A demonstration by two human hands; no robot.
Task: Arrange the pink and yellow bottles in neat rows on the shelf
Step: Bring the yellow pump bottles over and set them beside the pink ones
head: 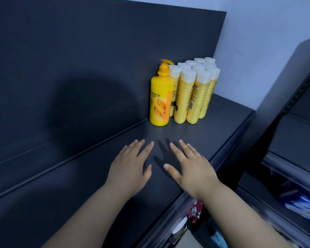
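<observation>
A yellow pump bottle (161, 101) stands upright on the dark shelf (79, 185), against the back panel. Right beside it, several pale yellow bottles with white caps (191, 90) stand packed in rows toward the shelf's right end. No pink bottle is in view. My left hand (131, 167) and my right hand (191, 165) are stretched out flat over the shelf, fingers straight and spread, holding nothing. Both hands are well in front of the bottles, a hand's length short of them.
The dark back panel (97, 59) rises behind the shelf. The shelf's front edge (227, 151) runs diagonally at the right. Lower shelves with blurred packaged goods (301, 206) lie below right, and a second dark shelf unit (302, 104) stands at the far right.
</observation>
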